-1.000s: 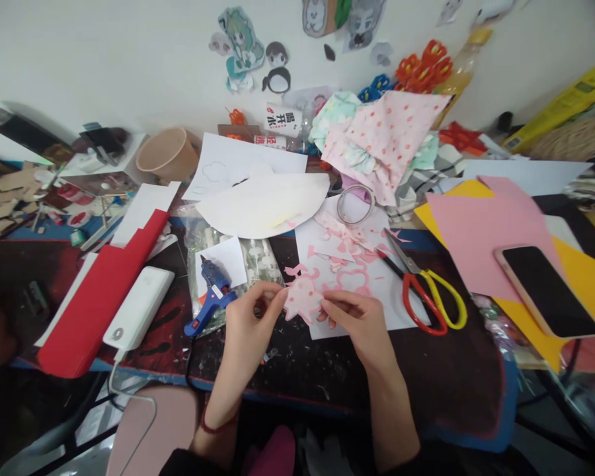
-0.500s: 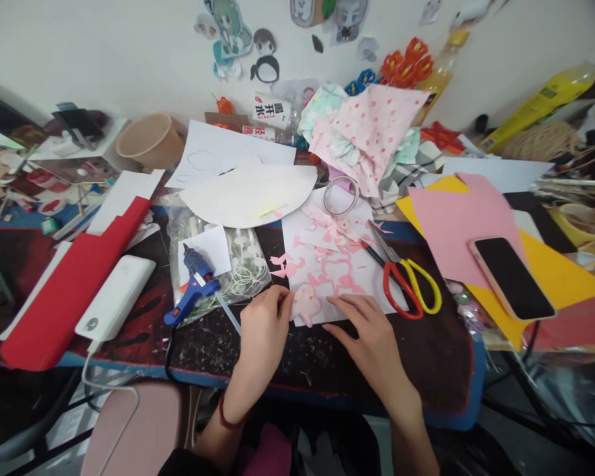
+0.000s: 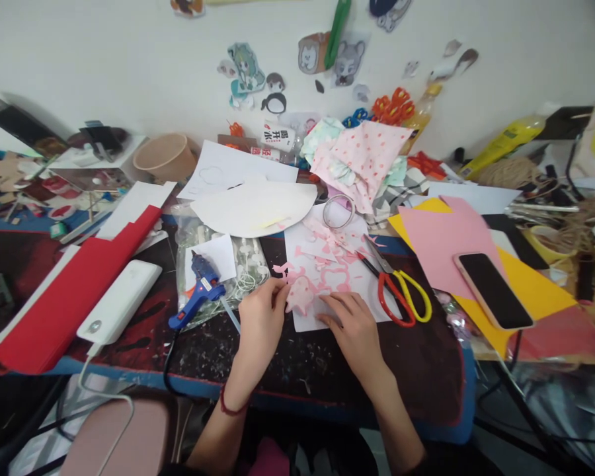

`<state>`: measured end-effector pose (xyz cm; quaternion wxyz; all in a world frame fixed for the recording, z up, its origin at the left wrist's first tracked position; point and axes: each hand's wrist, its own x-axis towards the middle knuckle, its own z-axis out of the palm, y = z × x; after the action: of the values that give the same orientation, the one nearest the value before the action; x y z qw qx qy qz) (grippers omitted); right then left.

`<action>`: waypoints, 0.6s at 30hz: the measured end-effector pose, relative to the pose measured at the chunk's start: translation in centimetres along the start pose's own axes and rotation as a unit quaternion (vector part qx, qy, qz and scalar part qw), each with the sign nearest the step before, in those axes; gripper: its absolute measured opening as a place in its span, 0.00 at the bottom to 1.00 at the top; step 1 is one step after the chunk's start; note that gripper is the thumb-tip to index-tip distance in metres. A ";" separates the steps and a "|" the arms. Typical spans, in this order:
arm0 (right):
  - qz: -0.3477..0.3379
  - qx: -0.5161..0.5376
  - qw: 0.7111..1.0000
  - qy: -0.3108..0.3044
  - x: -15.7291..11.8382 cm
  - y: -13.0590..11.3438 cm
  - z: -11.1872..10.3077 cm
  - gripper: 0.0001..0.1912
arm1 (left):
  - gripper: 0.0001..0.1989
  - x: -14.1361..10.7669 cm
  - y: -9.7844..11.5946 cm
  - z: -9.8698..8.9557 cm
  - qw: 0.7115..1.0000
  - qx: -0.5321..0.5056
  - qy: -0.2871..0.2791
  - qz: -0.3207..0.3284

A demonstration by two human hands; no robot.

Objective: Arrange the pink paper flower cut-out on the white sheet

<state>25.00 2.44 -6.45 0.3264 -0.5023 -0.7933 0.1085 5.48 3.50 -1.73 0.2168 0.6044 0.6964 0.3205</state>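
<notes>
Left hand [image 3: 262, 311]: pinches the pink dotted cutout [image 3: 301, 295] by its left edge
Right hand [image 3: 352, 327]: fingers slightly parted, just right of it
Cutout: over white paper [image 3: 305, 324], near-left part
Glue gun [image 3: 199, 297]: left

Wht pkg [image 3: 277, 135] at back reads "喝开水".

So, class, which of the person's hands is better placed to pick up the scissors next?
Probably the right hand: it lies nearer the scissors and seems to hold nothing, while the left hand, farther away, appears to pinch the edge of the pink cutout.
</notes>
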 end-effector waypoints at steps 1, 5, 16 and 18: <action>-0.001 -0.002 1.000 -0.002 0.0 0.0 -0.1 0.14 | 0.07 0.0 -0.1 0.0 1.000 -0.006 0.003 0.000; -0.031 -0.017 0.998 -0.052 -0.1 0.0 -1.2 0.23 | 0.07 -0.1 -0.4 0.0 1.000 -0.027 0.012 -0.001; -0.079 -0.065 0.989 -0.109 0.8 -0.4 -1.3 0.18 | 0.07 -0.6 -0.1 0.6 0.992 -0.087 0.090 0.016; -0.071 -0.063 0.991 -0.096 0.6 -0.3 -1.0 0.17 | 0.07 -1.1 0.1 0.9 0.989 -0.101 0.109 0.020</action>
<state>25.24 2.65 -5.34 0.2230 -0.4515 -0.8600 0.0824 6.37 2.63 -2.43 0.1927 0.5549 0.6678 0.4572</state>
